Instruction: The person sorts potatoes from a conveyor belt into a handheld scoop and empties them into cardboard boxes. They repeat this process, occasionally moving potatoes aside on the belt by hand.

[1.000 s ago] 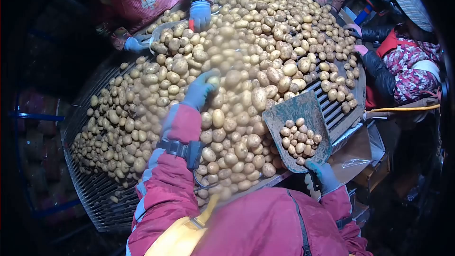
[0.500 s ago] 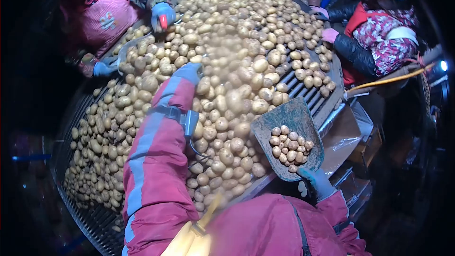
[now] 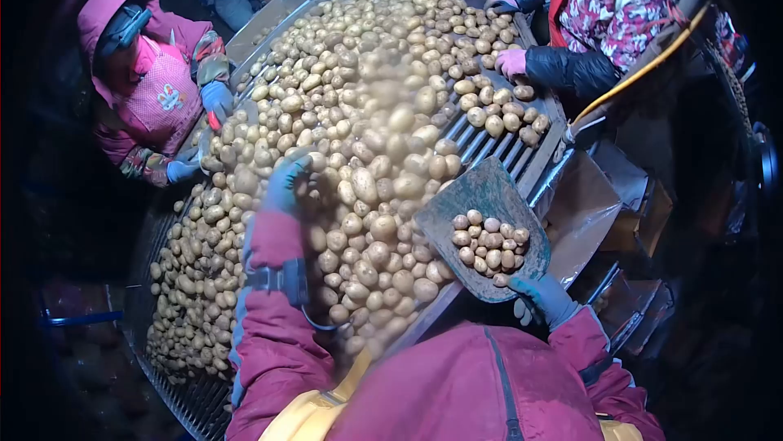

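Observation:
My left hand (image 3: 287, 183), in a blue glove with a red sleeve, reaches over a big heap of potatoes (image 3: 367, 115) on a barred sorting table (image 3: 483, 144). The glove rests among the potatoes, and blur hides whether it holds one. My right hand (image 3: 545, 297), also gloved, grips the handle of a worn metal scoop (image 3: 481, 200). The scoop is held level at the table's near right edge. A small pile of little potatoes (image 3: 489, 243) lies in it.
A person in pink (image 3: 155, 90) works at the left edge with blue gloves (image 3: 216, 100). At the right edge a person in a floral jacket (image 3: 608, 0) has a pink glove (image 3: 512, 62) on the potatoes. A plastic-lined box (image 3: 583, 212) stands beside the scoop.
My left arm has drawn back from a far reach across the heap to nearer me. The scoop with its small potatoes stays at the table edge. My head has turned, shifting the view.

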